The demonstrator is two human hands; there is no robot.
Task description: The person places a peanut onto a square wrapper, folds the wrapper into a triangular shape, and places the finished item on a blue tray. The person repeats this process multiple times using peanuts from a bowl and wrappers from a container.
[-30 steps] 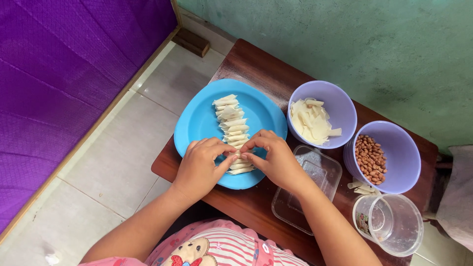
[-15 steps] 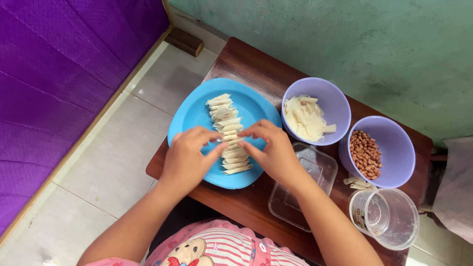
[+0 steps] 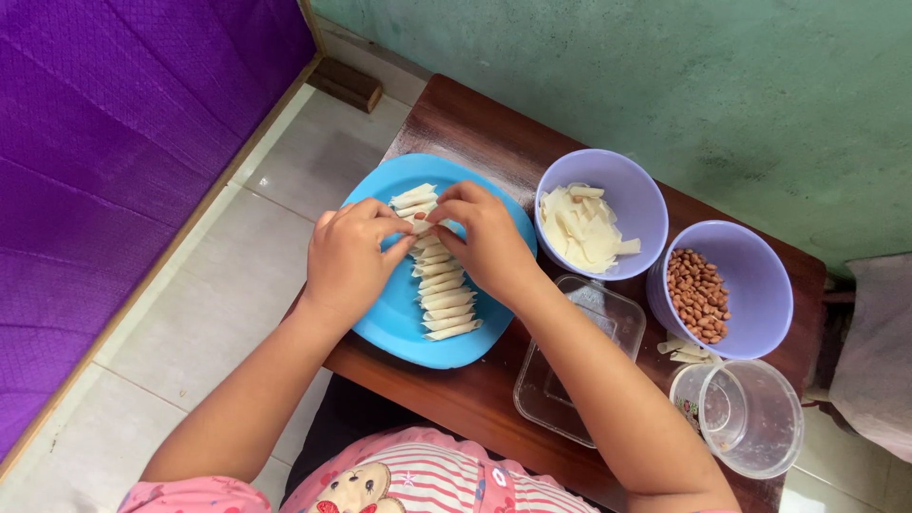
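A round blue plate (image 3: 385, 318) lies on a small dark wooden table (image 3: 475, 123). A row of pale rolled wrappers (image 3: 446, 299) runs down its middle. My left hand (image 3: 347, 256) and my right hand (image 3: 484, 237) meet over the upper part of the row. Their fingertips pinch one pale roll (image 3: 421, 226) between them. The roll is mostly hidden by my fingers.
A lilac bowl (image 3: 622, 185) of pale wrapper strips and a lilac bowl (image 3: 760, 275) of peanuts stand to the right. A clear rectangular tub (image 3: 570, 361) and a clear round container (image 3: 750, 418) sit nearer me. Purple fabric (image 3: 114, 123) hangs left, over tiled floor.
Both hands have moved up the row of rolls, away from me, toward its far end. The fingers stay pinched together over the plate.
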